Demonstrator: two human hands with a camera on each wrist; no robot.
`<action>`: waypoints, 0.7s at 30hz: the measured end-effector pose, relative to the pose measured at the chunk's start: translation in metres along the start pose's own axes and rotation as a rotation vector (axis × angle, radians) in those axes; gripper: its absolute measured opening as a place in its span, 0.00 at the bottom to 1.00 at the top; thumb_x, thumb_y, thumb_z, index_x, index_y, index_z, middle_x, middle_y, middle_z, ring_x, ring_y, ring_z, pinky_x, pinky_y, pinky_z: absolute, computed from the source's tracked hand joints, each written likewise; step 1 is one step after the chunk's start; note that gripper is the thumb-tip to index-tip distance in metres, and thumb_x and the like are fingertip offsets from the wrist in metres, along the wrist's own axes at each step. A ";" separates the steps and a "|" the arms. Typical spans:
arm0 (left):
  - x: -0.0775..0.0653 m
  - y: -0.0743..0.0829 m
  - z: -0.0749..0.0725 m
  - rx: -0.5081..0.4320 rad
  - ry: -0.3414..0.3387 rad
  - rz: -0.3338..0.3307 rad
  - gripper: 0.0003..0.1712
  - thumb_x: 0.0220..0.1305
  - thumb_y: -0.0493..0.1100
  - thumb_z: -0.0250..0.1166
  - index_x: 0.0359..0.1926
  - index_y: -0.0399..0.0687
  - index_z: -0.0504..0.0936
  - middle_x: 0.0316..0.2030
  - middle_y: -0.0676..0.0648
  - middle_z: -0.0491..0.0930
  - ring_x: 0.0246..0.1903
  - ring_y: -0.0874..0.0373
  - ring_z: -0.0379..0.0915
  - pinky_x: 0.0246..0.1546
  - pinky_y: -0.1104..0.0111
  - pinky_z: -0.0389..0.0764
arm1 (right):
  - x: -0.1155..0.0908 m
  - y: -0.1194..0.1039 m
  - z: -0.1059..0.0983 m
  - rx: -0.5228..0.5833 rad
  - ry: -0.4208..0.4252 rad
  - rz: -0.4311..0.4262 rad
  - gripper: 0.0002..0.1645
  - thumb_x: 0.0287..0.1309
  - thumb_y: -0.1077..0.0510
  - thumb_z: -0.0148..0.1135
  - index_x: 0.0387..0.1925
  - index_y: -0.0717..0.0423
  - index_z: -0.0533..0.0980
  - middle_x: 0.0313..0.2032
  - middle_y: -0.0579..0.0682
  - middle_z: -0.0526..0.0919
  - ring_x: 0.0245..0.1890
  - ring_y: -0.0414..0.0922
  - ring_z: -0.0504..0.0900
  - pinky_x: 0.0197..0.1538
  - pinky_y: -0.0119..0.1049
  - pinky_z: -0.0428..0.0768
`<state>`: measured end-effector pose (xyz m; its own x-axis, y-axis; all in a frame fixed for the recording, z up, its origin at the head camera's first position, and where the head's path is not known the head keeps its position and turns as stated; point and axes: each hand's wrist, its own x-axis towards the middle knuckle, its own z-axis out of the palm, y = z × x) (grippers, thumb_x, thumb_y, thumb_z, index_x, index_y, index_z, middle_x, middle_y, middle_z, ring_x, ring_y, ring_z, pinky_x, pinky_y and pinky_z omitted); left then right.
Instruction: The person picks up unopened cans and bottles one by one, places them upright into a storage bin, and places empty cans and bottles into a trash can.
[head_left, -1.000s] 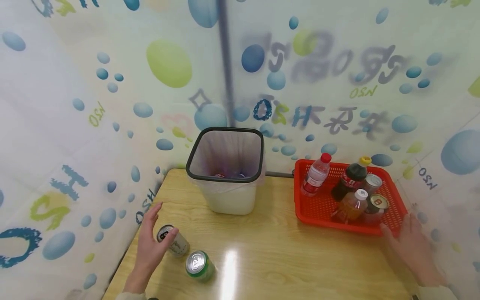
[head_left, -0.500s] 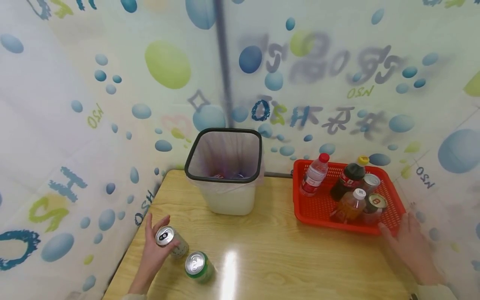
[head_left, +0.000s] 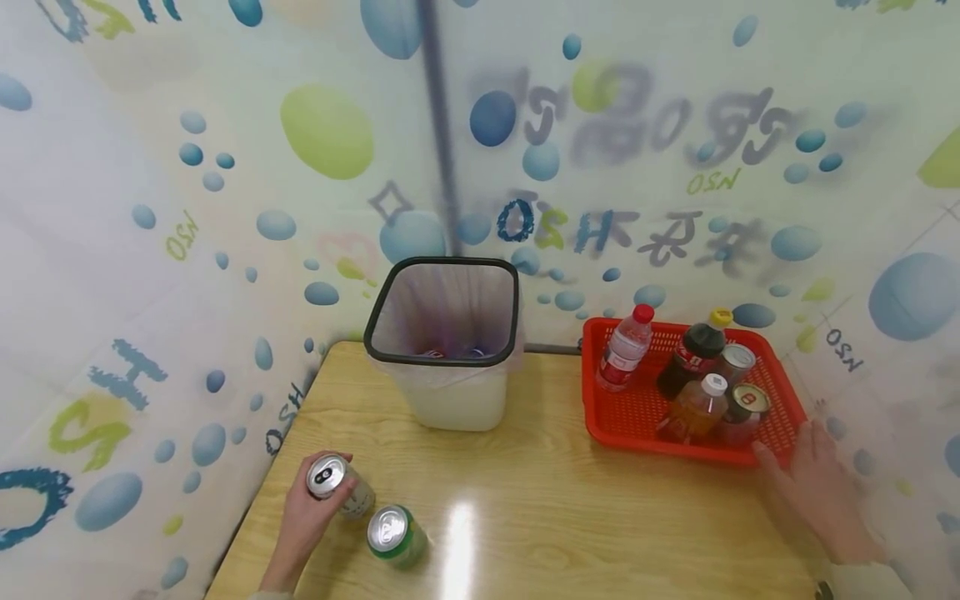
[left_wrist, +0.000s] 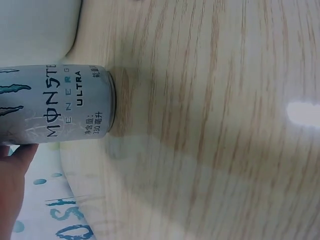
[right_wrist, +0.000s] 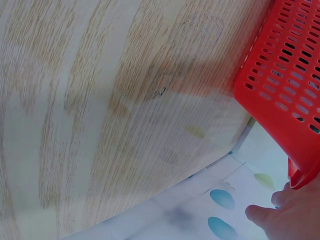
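My left hand (head_left: 302, 515) grips a silver-grey energy drink can (head_left: 360, 493) near its top, thumb on one side and fingers round the other. The left wrist view shows the Monster lettering on that can (left_wrist: 60, 102), its base close to the table. Just right of it a green drink can (head_left: 399, 540) stands upright. Over on the right, my right hand (head_left: 817, 492) rests at the near right corner of a red plastic basket (head_left: 637, 437), its fingers fairly straight. In the right wrist view, its thumb points out beside the basket's rim (right_wrist: 305, 177).
A white bin (head_left: 457, 404) with a black rim and a clear liner stands at the back, several items barely visible inside. The basket holds a water bottle (head_left: 626, 350), a cola bottle (head_left: 693, 354), an orange drink bottle (head_left: 697, 408) and two cans. Patterned walls border the wooden table (head_left: 570, 517).
My left hand has come down from spread fingers beside the silver-grey can to a grip round it. The right hand stays at the basket's corner. The head view has shifted slightly.
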<state>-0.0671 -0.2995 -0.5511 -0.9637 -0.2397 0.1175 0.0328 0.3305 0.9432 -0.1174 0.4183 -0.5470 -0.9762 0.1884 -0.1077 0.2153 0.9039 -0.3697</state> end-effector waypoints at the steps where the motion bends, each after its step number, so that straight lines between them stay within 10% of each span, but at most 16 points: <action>1: 0.000 0.000 0.001 0.014 0.008 0.006 0.28 0.55 0.34 0.72 0.55 0.42 0.71 0.50 0.42 0.80 0.49 0.68 0.73 0.48 0.79 0.70 | 0.000 0.000 0.000 -0.004 0.004 -0.002 0.66 0.63 0.26 0.42 0.68 0.76 0.27 0.66 0.80 0.28 0.66 0.75 0.29 0.56 0.77 0.41; 12: 0.000 0.020 -0.001 0.117 0.084 0.073 0.28 0.53 0.32 0.73 0.54 0.41 0.71 0.46 0.43 0.81 0.46 0.71 0.73 0.47 0.82 0.69 | 0.003 0.002 0.004 -0.010 0.025 -0.006 0.65 0.63 0.26 0.42 0.68 0.77 0.28 0.66 0.79 0.28 0.66 0.75 0.29 0.56 0.76 0.41; 21: -0.005 0.084 0.001 0.119 0.019 0.212 0.27 0.52 0.28 0.72 0.52 0.33 0.71 0.45 0.38 0.81 0.46 0.70 0.74 0.47 0.80 0.71 | 0.005 0.004 0.004 -0.002 0.017 0.004 0.67 0.62 0.25 0.42 0.68 0.76 0.28 0.66 0.80 0.28 0.65 0.76 0.30 0.56 0.77 0.40</action>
<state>-0.0596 -0.2694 -0.4730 -0.9334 -0.1708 0.3157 0.2010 0.4800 0.8539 -0.1214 0.4211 -0.5525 -0.9757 0.1985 -0.0932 0.2190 0.9038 -0.3678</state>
